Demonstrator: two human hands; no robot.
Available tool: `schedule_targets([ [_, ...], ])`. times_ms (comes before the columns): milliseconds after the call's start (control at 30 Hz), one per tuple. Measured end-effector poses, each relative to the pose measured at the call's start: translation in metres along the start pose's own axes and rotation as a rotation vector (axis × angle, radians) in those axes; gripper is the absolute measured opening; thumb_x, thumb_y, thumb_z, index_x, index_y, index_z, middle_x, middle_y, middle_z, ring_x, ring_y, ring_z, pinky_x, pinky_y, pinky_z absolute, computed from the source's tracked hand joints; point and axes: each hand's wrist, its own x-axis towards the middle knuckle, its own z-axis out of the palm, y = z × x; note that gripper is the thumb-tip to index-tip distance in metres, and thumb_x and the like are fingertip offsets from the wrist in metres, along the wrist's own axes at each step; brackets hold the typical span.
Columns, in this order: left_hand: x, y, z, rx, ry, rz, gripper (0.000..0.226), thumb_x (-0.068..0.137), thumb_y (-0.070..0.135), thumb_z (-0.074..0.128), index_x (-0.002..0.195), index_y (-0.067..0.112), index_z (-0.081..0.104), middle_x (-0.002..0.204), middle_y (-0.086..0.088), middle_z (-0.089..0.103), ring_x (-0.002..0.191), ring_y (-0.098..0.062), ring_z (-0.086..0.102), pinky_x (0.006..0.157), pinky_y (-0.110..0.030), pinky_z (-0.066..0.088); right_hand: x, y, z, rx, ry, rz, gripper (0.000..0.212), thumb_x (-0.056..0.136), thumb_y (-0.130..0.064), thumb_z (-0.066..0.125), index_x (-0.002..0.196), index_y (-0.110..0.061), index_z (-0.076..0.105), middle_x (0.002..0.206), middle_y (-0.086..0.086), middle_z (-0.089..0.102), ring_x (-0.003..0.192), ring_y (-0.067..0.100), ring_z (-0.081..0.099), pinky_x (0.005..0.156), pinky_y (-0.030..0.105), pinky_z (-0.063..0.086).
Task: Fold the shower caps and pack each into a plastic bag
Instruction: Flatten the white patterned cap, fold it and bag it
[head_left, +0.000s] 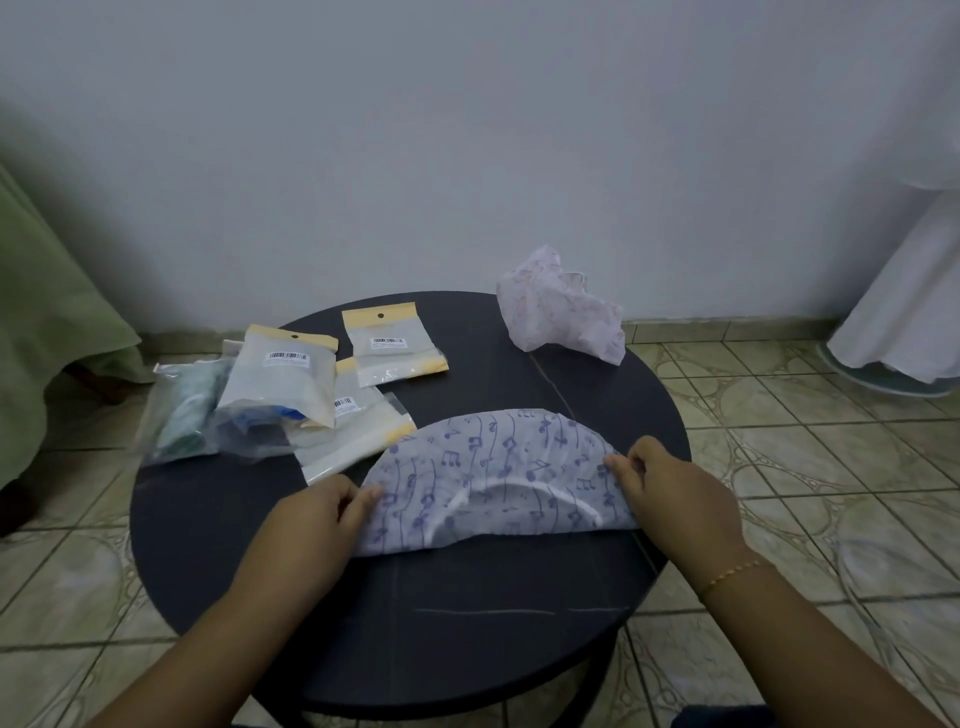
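A round, dark, matte surface (467, 649) stands on a floor of beige patterned tiles (805, 441), close to a plain pale grey wall (467, 130); a green cloth (47, 322) drapes down at the left edge and a white fabric (914, 301) hangs at the right. Both forearms reach in from the near side. The left hand (317, 512) rests at the left end of a white shower cap printed with blue music notes (498, 478), which lies flat on the surface folded into a half-moon with its elastic rim showing; the left fingers (366, 501) are curled together and pinch the cap's edge. The right hand (675, 488), with a thin gold bracelet (730, 574) at its wrist, grips the right end, its fingers bent and closed on the fabric. Farther back on the right a crumpled pale pink shower cap (561, 312) sits at the surface's rim. To the left lies a cluster of clear plastic bags with yellow header strips and barcode labels (291, 384), some overlapping, one just touching the folded cap's left edge; another such bag (392, 343) lies apart behind them.
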Motion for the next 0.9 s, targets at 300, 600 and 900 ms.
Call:
schedule_targets([
  [300, -0.009, 0.023, -0.002, 0.125, 0.343, 0.359, 0.026, 0.091, 0.045, 0.050, 0.105, 0.025, 0.059, 0.097, 0.008, 0.056, 0.077, -0.010, 0.057, 0.055, -0.025, 0.040, 0.000, -0.017, -0.007, 0.123, 0.317, -0.055, 0.024, 0.090, -0.039, 0.055, 0.094, -0.016, 0.060, 0.090, 0.002, 0.055, 0.081, 0.020, 0.053, 0.060, 0.028, 0.038],
  [600, 0.024, 0.056, 0.051, 0.315, -0.013, 0.661, 0.046, 0.088, 0.036, 0.034, 0.112, 0.017, 0.068, 0.122, -0.003, 0.065, 0.112, -0.025, 0.062, 0.091, -0.038, 0.049, 0.006, -0.067, 0.015, 0.159, 0.025, -0.436, 0.055, 0.091, -0.039, 0.025, 0.125, -0.013, 0.059, 0.130, 0.003, 0.058, 0.127, 0.020, 0.048, 0.104, 0.037, 0.036],
  [900, 0.032, 0.044, 0.055, 0.424, -0.260, 0.492, 0.065, 0.093, 0.063, 0.012, 0.148, 0.034, -0.006, 0.157, 0.009, -0.013, 0.142, -0.008, -0.017, 0.108, -0.026, -0.016, 0.018, -0.062, 0.022, -0.055, -0.391, -0.335, 0.058, 0.099, -0.049, 0.016, 0.150, -0.027, 0.000, 0.159, -0.009, -0.006, 0.145, 0.007, -0.007, 0.116, 0.034, -0.004],
])
